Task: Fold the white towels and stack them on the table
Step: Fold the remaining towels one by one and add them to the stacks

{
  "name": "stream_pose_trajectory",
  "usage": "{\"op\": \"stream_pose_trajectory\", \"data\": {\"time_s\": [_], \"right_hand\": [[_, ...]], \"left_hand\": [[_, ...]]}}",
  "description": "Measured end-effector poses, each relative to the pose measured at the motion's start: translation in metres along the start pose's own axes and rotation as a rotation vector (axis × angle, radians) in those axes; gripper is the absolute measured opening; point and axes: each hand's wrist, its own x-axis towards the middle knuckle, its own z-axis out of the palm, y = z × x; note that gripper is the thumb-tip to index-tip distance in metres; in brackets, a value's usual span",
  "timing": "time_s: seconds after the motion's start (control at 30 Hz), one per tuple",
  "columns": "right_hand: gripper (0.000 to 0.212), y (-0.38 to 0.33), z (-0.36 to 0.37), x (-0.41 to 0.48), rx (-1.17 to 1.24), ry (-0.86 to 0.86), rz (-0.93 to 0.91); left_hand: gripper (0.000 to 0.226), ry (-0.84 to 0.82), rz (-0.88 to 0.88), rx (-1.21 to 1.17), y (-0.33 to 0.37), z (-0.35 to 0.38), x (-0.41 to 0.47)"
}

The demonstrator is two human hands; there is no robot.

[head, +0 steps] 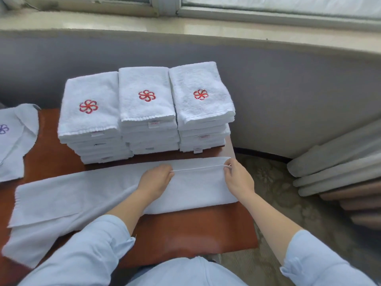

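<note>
Head view: two pale blue sleeves (92,250) reach forward over the brown table (185,230). A long white towel (86,195), folded lengthwise into a strip, lies across the table from its left edge to its right edge, its left end hanging slightly off the near-left side. The left hand (155,179) pinches the towel's upper layer near the middle of the strip, and the right hand (237,178) pinches the same edge at the right end; between them the edge is pulled up taut, just off the layer below. Both hands are closed on the cloth. Behind the strip stand three stacks of folded towels (147,112) side by side, touching, each topped by a red pinwheel emblem. At far left lies another white towel (14,141) with a purple emblem, unfolded. Beyond the table run a grey wall and a window sill (185,23).
</note>
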Motion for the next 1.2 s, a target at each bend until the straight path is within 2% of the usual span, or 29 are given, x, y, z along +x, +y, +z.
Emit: {"op": "stream_pose_trajectory", "data": {"time_s": [0.17,0.27,0.37,0.47,0.53,0.67,0.73,1.2], "right_hand": [[0.023,-0.007,0.014,0.018,-0.064,0.019,0.083],[0.042,-0.009,0.022,0.017,-0.237,0.061,-0.029],[0.039,-0.012,0.031,0.009,-0.291,0.132,-0.215],[0.029,-0.021,0.044,-0.005,-0.261,0.004,-0.333],[0.034,-0.024,0.052,-0.012,-0.273,-0.117,-0.318],[0.043,-0.024,0.048,-0.02,-0.296,-0.2,-0.299],[0.047,-0.026,0.043,-0.024,-0.273,-0.24,-0.326],[0.05,-0.118,0.071,-0.085,-0.21,-0.436,-0.844]], "left_hand": [[0.021,-0.048,0.074,-0.019,-0.016,0.007,0.03],[0.016,-0.028,0.081,-0.031,-0.021,0.008,0.038],[0.017,-0.016,0.05,-0.042,-0.021,0.009,0.039],[0.019,-0.003,0.012,-0.013,-0.016,0.011,0.037],[0.024,0.005,-0.023,0.041,-0.011,0.013,0.034],[0.051,0.046,-0.075,0.14,-0.005,0.02,0.009],[0.057,0.097,-0.1,0.14,-0.006,0.019,-0.011],[0.048,0.328,-0.552,0.069,-0.043,0.015,-0.202]]}}
